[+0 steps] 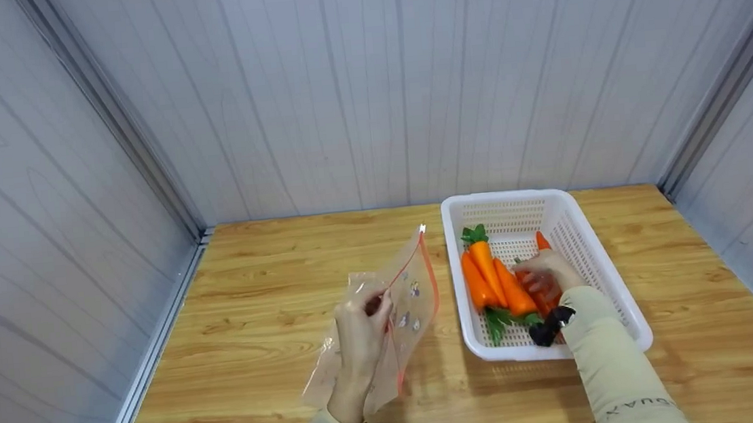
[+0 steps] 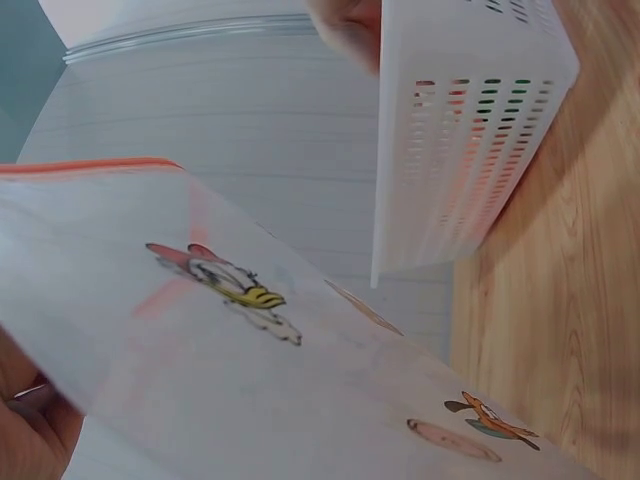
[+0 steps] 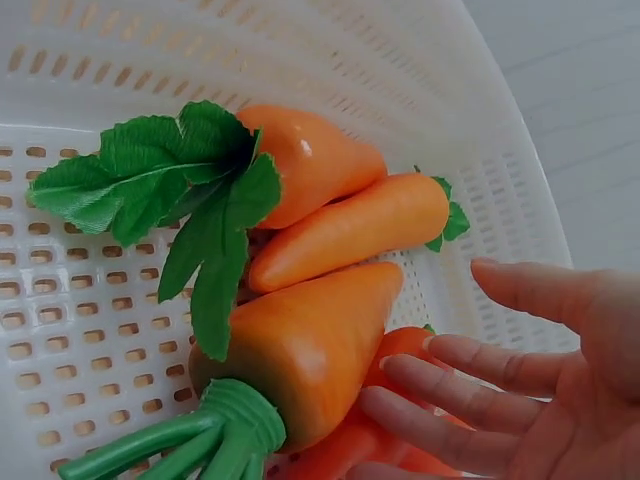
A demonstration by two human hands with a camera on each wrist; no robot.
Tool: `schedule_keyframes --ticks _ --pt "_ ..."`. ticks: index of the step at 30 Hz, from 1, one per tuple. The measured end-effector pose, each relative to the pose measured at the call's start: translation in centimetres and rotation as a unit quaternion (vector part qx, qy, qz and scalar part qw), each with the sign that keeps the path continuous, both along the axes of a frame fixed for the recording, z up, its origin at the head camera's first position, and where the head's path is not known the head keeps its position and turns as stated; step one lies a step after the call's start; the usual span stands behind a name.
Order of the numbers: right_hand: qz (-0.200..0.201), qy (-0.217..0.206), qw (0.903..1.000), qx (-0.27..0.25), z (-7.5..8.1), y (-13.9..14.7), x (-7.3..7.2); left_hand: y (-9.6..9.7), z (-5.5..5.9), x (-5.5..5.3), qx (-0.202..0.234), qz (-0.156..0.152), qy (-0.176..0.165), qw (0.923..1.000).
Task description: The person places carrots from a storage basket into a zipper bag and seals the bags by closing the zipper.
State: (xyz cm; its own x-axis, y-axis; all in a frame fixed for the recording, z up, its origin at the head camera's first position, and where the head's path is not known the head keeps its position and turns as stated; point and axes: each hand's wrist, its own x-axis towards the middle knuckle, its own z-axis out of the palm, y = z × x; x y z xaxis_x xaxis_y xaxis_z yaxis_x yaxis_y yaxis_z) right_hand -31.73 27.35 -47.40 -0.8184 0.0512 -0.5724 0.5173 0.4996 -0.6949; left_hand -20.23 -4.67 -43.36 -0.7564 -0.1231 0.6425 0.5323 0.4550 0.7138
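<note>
My left hand point(image 1: 360, 332) pinches the edge of a clear zip bag point(image 1: 418, 303) with a red seal strip and small cartoon prints; its mouth gapes slightly. In the left wrist view the printed bag point(image 2: 330, 370) fills much of the lower left. My right hand point(image 1: 549, 271) reaches into a white plastic basket point(image 1: 459, 299), over several orange carrots point(image 1: 513, 288) with green tops. In the right wrist view the fingers are extended and spread, fingertips point(image 3: 395, 370) right at the redder carrots. A thick carrot point(image 3: 305, 350) with a green stem lies beside them.
The basket stands on a wood-grain table point(image 1: 245, 345), to the right of the bag. Pale panelled walls point(image 1: 366, 90) enclose the table at the back and both sides. Carrot leaves point(image 1: 497, 323) lie at the near end of the basket.
</note>
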Motion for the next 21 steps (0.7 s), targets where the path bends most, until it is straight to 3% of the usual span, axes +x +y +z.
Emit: schedule_keyframes --ticks 6,12,16,21 --pt "0.014 -0.043 0.9989 -0.012 -0.3 0.08 0.02 0.02 -0.07 -0.11 0.004 0.003 0.011 0.9999" --pt "0.033 -0.054 0.998 0.0 -0.52 -0.22 0.12 -0.09 -0.12 0.06 0.012 -0.017 -0.012 0.9997" --pt "0.018 -0.058 0.9981 -0.011 -0.64 -0.41 0.39 -0.17 -0.08 0.19 0.012 -0.027 -0.022 0.9993" --pt "-0.011 -0.079 0.9959 -0.042 -0.83 -0.69 0.64 -0.07 0.03 0.18 0.006 -0.008 -0.017 0.9998"
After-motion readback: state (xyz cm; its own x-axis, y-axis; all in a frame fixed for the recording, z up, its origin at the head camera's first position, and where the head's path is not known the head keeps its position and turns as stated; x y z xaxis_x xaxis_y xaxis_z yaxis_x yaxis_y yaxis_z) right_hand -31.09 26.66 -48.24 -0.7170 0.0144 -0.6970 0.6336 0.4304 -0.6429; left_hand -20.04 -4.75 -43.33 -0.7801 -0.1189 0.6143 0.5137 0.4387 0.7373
